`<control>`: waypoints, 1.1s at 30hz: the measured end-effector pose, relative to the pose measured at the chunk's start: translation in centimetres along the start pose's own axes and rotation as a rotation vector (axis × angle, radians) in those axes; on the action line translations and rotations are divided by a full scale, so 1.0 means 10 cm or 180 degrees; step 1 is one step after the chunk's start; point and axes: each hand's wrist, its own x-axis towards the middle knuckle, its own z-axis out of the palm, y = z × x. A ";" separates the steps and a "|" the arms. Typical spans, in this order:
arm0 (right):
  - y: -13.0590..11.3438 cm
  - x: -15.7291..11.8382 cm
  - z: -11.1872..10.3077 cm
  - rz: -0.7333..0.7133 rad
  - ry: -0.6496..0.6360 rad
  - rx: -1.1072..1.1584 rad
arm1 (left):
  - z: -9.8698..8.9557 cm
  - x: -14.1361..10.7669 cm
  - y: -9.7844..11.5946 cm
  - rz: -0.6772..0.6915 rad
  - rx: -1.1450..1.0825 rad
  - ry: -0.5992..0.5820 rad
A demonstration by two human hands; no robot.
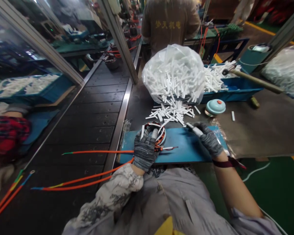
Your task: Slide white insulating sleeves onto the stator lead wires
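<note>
My left hand (145,148), in a grey striped glove with pale fingertips, is closed over a ring-shaped wire winding (163,136) on a blue board (180,140). White sleeves stand up from the winding, and orange leads (100,151) run left from it. One short lead with a bare red-and-white end (170,148) points right. Over the board's right part, my right hand (208,138), gloved alike, pinches a short white tube (190,126). A loose pile of white tubes (175,112) lies just beyond the board.
A clear bag (172,70) full of white tubes spills onto the table. Behind it is a blue bin (245,89) with a hammer (256,80) across it. A light-blue lidded jar (215,107) stands right. A slatted conveyor (98,114) runs left; co-workers are beyond.
</note>
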 end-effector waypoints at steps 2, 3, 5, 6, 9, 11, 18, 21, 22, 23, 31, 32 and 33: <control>-0.05 -0.14 0.06 -0.0092 0.0132 0.0479 | -0.05 -0.01 -0.02 0.0206 -0.0070 0.0261; -0.09 -0.23 0.08 -0.0114 0.0096 0.0667 | -0.08 -0.02 -0.02 0.0341 -0.0134 0.0407; -0.16 -0.40 0.13 -0.0197 -0.0067 0.0720 | -0.16 -0.06 -0.02 0.0555 -0.0265 0.0613; -0.18 -0.47 0.15 -0.0257 -0.0131 0.0555 | -0.20 -0.08 -0.01 0.0609 -0.0308 0.0655; -0.20 -0.60 0.22 -0.0336 -0.0171 0.0063 | -0.25 -0.10 0.00 0.0663 -0.0368 0.0625; -0.18 -0.61 0.27 -0.0205 -0.0200 -0.0002 | -0.24 -0.09 0.00 0.0696 -0.0407 0.0645; -0.08 -0.54 0.32 -0.0135 -0.0372 0.0177 | -0.20 -0.09 -0.03 0.0721 -0.0440 0.0605; -0.08 -0.53 0.31 -0.0435 -0.0711 0.0151 | -0.21 -0.10 -0.03 0.0795 -0.0454 0.0641; -0.09 -0.53 0.31 -0.0523 -0.0866 0.0106 | -0.22 -0.11 -0.03 0.0823 -0.0462 0.0656; -0.11 -0.54 0.32 -0.0568 -0.1012 0.0040 | -0.22 -0.11 -0.03 0.0861 -0.0470 0.0663; -0.24 -0.56 0.63 -0.0318 -0.0813 -0.0625 | -0.21 -0.17 -0.03 0.1276 -0.0287 0.0432; -0.23 -0.56 0.65 -0.0521 -0.0641 -0.0862 | -0.20 -0.16 -0.03 0.1317 -0.0274 0.0407; -0.22 -0.56 0.66 -0.0782 -0.0542 -0.1102 | -0.20 -0.16 -0.02 0.1307 -0.0282 0.0398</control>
